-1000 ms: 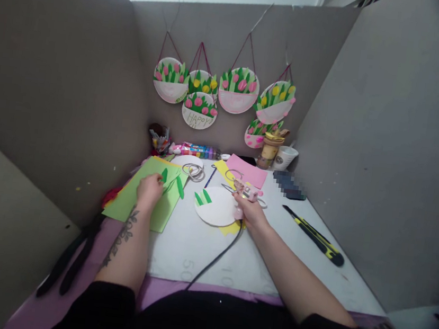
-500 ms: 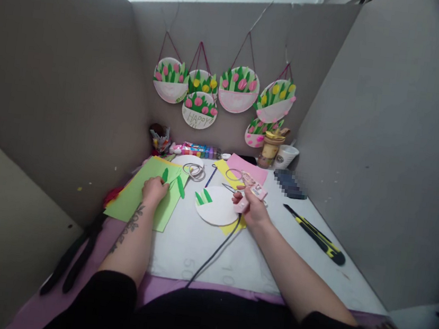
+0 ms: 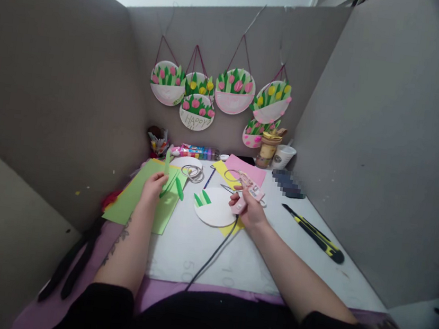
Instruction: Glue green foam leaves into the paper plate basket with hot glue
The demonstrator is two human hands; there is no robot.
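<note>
My left hand (image 3: 154, 187) pinches a light green paper leaf (image 3: 167, 162), which stands upright above the fingers. Below it lie green paper sheets (image 3: 129, 196), with dark green paper leaves (image 3: 179, 188) on top. My right hand (image 3: 252, 208) is wrapped round a pink hot glue gun (image 3: 254, 190), whose dark cable (image 3: 214, 257) runs down towards my body. Beside the gun, a white paper plate (image 3: 217, 213) lies on the table. Several light and dark green leaves (image 3: 202, 199) sit at its upper left edge.
Several finished plates with paper tulips (image 3: 234, 99) hang on the grey back panel. A box cutter (image 3: 315, 235) lies at the right, near a blurred dark object (image 3: 289, 185). Scissors, a blue pencil (image 3: 210, 176), pink paper (image 3: 246, 169) and cups (image 3: 284, 156) are further back.
My left hand has lifted off the green sheets and turned, and a light green leaf now shows upright in its fingers. My right hand keeps the glue gun in nearly the same place.
</note>
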